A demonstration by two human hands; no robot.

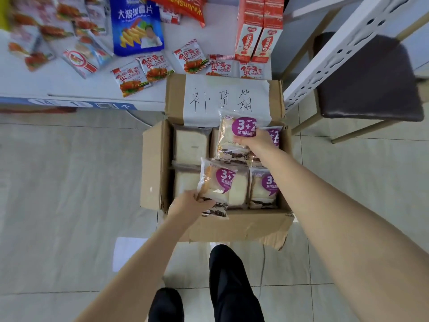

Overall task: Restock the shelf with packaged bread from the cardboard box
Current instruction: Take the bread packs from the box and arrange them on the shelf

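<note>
Cardboard box (157,163) sits open on the floor, directly below the front edge of the shelf (81,89). Both hands are in or over the box, each with one bread pack.

Left hand (188,206): fingers closed on the lower end of a bread pack (217,184), thumb across the front of the wrapper. The pack's long axis runs roughly 12 to 6 o'clock, tilted a little toward 1 o'clock, purple label at the upper end. It looks lifted clear of the layer beneath, near the 7 o'clock corner of the box.

Right hand (254,141): fingers clamped on the right edge of a second bread pack (234,138), long axis also near 12 to 6 o'clock, held at the 1 o'clock side of the box, its top overlapping the paper label (229,98) on the rear flap.

More packs lie flat in the box, some label-up at 4 o'clock, some blank side up at 10 o'clock.

Key relation: free shelf space lies at about 11 o'clock from both hands, beside the small red snack packets (130,77). Judgement: the left hand has the straighter path there; the right hand is nearer the shelf edge but must cross over the rear flap. Both packs are already oriented lengthwise toward the shelf.
</note>
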